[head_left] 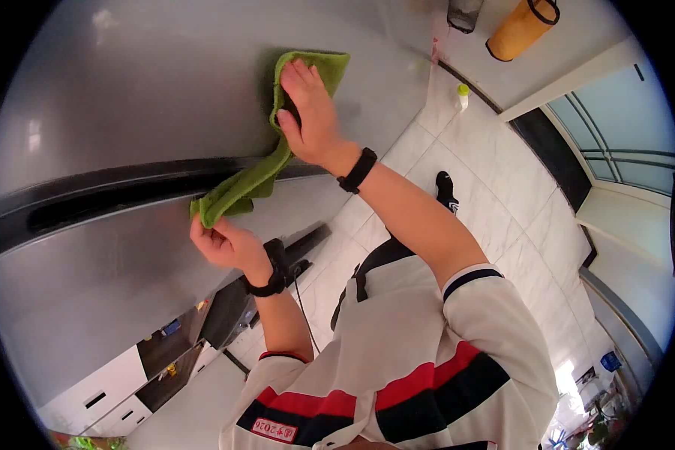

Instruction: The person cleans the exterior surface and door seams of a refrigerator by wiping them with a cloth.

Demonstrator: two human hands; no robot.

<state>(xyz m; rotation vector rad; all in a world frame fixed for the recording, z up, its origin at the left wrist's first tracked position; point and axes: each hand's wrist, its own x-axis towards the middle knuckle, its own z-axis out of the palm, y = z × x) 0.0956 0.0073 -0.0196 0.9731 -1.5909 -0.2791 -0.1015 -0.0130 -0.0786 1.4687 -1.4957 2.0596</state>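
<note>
A green cloth (315, 64) lies partly against a grey metallic door-like surface (165, 82) and hangs across its dark recessed handle strip (120, 196). My right hand (311, 112) is on the cloth's upper part, fingers pressing it to the surface and the thumb at its folded edge. Lower down on the left, my left hand (229, 244) pinches the cloth's other end between thumb and fingers. The left palm is turned partly upward, just below the handle strip. Black bands circle both wrists, and a thin cable runs down from the left one.
A white bottle with a yellow-green cap (463, 96) stands on the tiled floor (495, 202). An orange cylindrical bag (521, 31) is by the wall. A frosted glass door (615, 120) is at right. White drawers (97, 394) are at lower left.
</note>
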